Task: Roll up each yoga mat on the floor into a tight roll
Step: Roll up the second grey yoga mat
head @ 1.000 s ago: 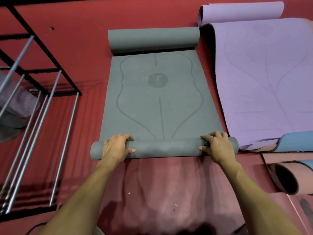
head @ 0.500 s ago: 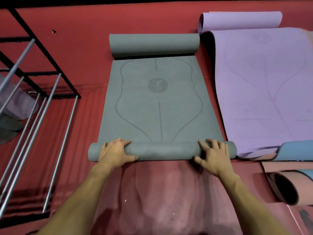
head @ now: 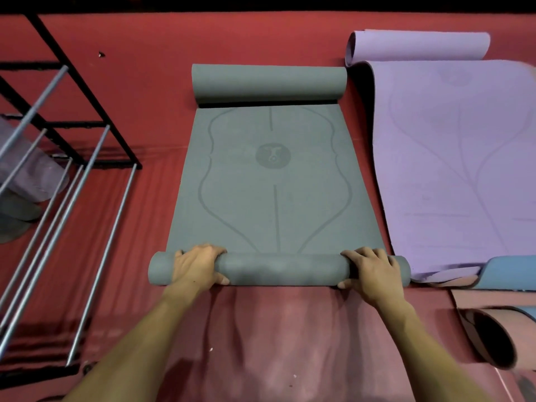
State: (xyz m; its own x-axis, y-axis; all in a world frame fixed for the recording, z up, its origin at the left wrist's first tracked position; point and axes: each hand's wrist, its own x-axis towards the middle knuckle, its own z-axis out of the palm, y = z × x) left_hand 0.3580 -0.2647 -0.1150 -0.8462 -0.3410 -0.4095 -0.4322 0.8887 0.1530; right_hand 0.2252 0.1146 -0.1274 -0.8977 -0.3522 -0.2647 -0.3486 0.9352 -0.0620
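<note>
- Two forearms ran up from the bottom edge over the red floor [head: 145, 47], which looked paler and streaked nearest me.
- My left hand [head: 197, 266] sat on the near roll of the grey mat [head: 272, 198], fingers curled over its top and thumb against the near side, gripping it.
- My right hand [head: 372, 271] gripped the same roll close to its right end, fingers draped over the top, thumb tip showing at the lower edge.
- Beyond the roll the grey mat lay flat on the floor, its printed lines and round emblem facing up, and its far end was curled into a second, thicker roll.
- At near right a pink rolled mat [head: 490, 335] showed its dark open end, cut off by the frame; a blue mat [head: 510, 272] lay just past it.
- The purple mat [head: 452, 158] lay beside the grey one, its far end curled, its right side cut off.
- At left stood a metal rack [head: 66, 158]; blurred shapes behind its bars I could not make out.
</note>
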